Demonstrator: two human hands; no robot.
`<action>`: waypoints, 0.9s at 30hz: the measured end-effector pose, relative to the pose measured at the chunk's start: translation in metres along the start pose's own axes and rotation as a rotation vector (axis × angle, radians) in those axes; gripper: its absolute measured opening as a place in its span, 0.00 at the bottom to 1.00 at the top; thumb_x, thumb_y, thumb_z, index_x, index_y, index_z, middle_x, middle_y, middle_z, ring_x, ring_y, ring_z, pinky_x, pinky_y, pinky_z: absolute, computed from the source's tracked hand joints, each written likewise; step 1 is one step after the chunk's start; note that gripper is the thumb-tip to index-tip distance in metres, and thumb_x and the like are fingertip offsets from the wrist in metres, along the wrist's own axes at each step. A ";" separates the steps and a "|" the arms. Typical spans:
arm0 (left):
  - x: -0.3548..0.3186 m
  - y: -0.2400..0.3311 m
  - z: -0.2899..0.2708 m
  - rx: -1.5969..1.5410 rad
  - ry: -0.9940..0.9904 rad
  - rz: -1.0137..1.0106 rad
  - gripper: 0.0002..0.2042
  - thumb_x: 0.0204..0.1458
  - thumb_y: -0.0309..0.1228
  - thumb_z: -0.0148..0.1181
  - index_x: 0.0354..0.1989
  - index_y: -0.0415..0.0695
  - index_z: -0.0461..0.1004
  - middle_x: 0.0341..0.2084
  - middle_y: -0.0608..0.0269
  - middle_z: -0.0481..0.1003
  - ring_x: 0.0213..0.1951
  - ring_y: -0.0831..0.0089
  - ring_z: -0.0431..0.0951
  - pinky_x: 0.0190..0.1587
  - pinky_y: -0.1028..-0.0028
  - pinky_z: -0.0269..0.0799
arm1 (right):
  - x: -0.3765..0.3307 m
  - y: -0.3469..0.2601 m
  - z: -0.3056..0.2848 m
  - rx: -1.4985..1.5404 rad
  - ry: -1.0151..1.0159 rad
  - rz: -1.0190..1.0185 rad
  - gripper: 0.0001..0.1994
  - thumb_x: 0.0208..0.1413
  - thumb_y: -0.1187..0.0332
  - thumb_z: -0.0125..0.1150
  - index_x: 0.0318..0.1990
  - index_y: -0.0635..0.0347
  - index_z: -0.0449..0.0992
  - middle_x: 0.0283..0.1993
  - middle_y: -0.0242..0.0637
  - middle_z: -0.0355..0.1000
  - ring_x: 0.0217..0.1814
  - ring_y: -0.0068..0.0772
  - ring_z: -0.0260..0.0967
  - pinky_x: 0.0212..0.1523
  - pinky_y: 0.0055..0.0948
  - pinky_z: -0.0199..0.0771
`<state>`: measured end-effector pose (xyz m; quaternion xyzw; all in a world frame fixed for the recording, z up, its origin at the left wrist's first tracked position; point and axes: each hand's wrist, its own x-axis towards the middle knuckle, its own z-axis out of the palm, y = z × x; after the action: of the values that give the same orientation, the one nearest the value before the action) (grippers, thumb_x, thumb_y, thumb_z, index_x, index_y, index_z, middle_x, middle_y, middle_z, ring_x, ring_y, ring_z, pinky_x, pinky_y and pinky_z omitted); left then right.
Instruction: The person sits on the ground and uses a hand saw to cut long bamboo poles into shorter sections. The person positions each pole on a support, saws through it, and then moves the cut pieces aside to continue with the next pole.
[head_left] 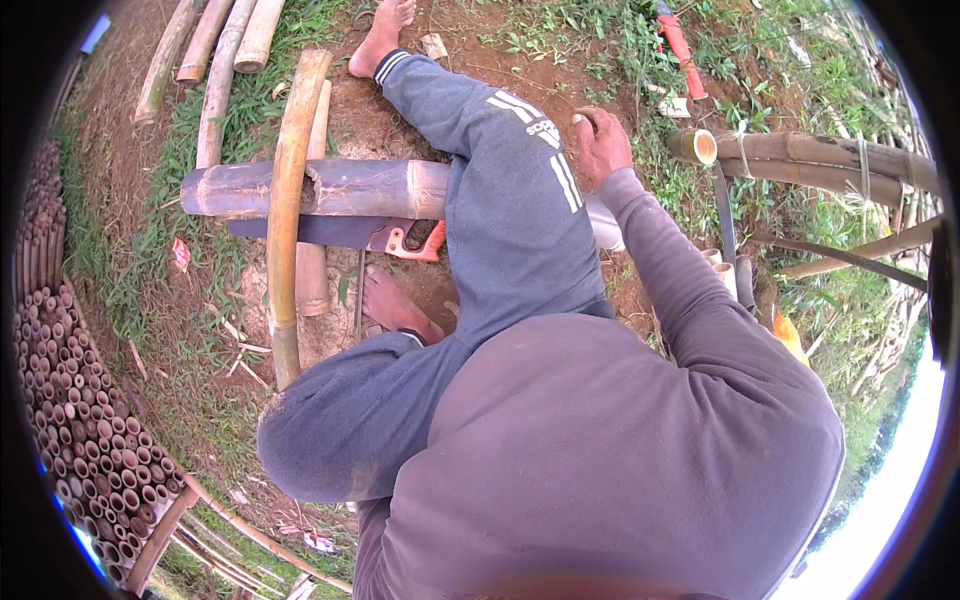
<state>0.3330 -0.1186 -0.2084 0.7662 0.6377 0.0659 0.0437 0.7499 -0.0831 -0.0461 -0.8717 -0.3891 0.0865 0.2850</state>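
Observation:
My right hand [602, 145] hangs over bare soil and grass beyond my right leg. Its fingers are loosely bent, thumb apart, and nothing shows in them. My left hand is out of sight; only part of the left sleeve [372, 535] shows at the lower edge. A thick, dark bamboo pole [385, 187] lies crosswise and passes under my raised leg, with a notch in its upper side. Against it, a yellowish bamboo length [289, 170] crosses over the top. Just below the pole rests a handsaw [428, 243] with an orange handle, its dark blade pointing left.
Several cut bamboo poles [217, 75] lie at the far left. A large stack of bamboo [95, 430] fills the left edge. At right, tied bamboo poles [820, 150] stand near a long dark blade [725, 215]. A red-handled tool [682, 55] lies in the grass.

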 end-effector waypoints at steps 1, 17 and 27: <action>0.001 0.001 -0.002 0.002 -0.018 0.015 0.17 0.62 0.44 0.56 0.55 0.54 0.79 0.57 0.55 0.77 0.61 0.55 0.76 0.63 0.54 0.70 | 0.001 0.054 -0.002 -0.056 -0.081 0.181 0.19 0.66 0.54 0.59 0.55 0.55 0.82 0.57 0.48 0.79 0.62 0.52 0.76 0.65 0.47 0.72; 0.017 -0.004 -0.011 0.077 -0.148 -0.041 0.17 0.67 0.38 0.51 0.58 0.49 0.77 0.59 0.54 0.76 0.61 0.54 0.76 0.62 0.52 0.71 | -0.104 0.232 0.013 -0.366 -0.414 0.590 0.22 0.67 0.52 0.53 0.57 0.53 0.83 0.59 0.53 0.79 0.66 0.54 0.75 0.68 0.48 0.73; 0.040 -0.007 -0.019 0.085 -0.229 -0.229 0.17 0.69 0.35 0.48 0.61 0.45 0.75 0.61 0.54 0.76 0.62 0.54 0.77 0.62 0.51 0.71 | -0.042 0.222 0.011 -0.200 -0.154 0.293 0.21 0.66 0.52 0.58 0.55 0.57 0.84 0.53 0.54 0.82 0.57 0.56 0.80 0.60 0.45 0.76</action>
<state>0.3300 -0.0784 -0.1891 0.6923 0.7138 -0.0542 0.0910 0.8571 -0.2275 -0.1834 -0.9338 -0.2855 0.1541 0.1507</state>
